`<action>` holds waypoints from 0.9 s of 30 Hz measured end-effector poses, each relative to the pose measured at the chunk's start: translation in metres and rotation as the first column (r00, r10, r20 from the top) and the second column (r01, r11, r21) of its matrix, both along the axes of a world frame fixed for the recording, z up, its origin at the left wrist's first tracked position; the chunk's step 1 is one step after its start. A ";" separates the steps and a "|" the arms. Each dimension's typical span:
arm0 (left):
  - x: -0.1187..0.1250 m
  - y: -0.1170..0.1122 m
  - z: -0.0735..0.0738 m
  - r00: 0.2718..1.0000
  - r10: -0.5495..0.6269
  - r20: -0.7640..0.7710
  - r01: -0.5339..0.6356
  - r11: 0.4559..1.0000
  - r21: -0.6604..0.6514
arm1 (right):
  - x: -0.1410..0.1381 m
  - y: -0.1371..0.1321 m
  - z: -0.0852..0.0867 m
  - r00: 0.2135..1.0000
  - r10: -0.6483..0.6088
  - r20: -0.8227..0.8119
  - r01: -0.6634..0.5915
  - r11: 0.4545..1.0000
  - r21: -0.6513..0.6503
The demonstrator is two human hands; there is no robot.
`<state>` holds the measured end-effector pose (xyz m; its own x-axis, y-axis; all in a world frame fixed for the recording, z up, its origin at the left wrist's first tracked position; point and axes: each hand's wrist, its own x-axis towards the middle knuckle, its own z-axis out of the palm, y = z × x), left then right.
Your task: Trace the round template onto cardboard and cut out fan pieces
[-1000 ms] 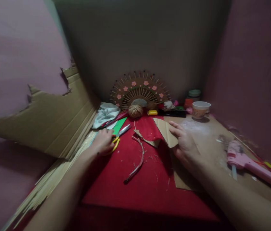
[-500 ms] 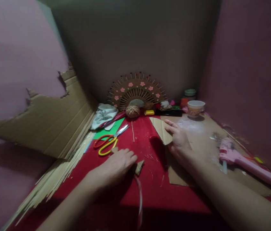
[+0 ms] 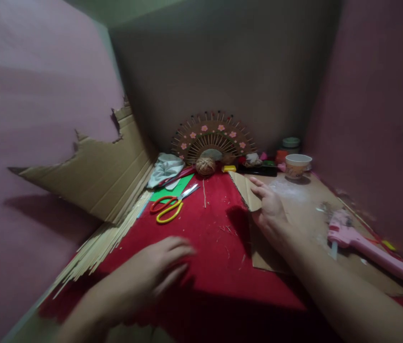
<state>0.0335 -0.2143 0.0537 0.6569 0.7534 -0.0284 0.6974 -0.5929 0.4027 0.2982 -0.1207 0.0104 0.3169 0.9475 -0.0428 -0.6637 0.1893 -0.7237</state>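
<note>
My right hand (image 3: pixel 271 209) grips a small curved piece of cardboard (image 3: pixel 244 189), fingers on its right side, raised above the red cloth (image 3: pixel 215 271). My left hand (image 3: pixel 165 264) is over the cloth at the lower left, blurred by motion. Its fingers are stretched out with the thumb apart, and nothing shows in them. Beyond it lie scissors (image 3: pixel 172 204) with one red and one yellow handle, their blades open. Part of a flat cardboard sheet (image 3: pixel 269 255) is hidden beneath my right hand.
A pink glue gun (image 3: pixel 369 247) rests on the right. At the back are a twine ball (image 3: pixel 205 166), a paper cup (image 3: pixel 297 167) and a flower-decorated fan-shaped piece (image 3: pixel 212 133). Thin sticks (image 3: pixel 108 243) and torn cardboard (image 3: pixel 97 171) line the left wall.
My left hand has drawn back toward me; the cardboard scrap and dangling strip beside it are gone from view. My right hand keeps its cardboard piece, now tilted more edge-on. The view has shifted.
</note>
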 end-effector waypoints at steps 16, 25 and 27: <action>-0.032 -0.036 -0.040 0.933 -0.063 0.356 0.223 0.875 -0.430 | -0.006 -0.007 0.002 0.995 0.096 -0.017 -0.098 0.978 -0.185; -0.133 0.030 -0.003 0.123 0.763 0.635 -0.965 0.241 -0.102 | -0.018 -0.017 -0.003 0.922 0.378 0.084 -0.354 0.911 -0.210; -0.140 0.058 0.005 0.089 0.768 0.635 -0.986 0.156 -0.050 | -0.018 -0.019 -0.003 0.904 0.408 0.126 -0.379 0.902 -0.207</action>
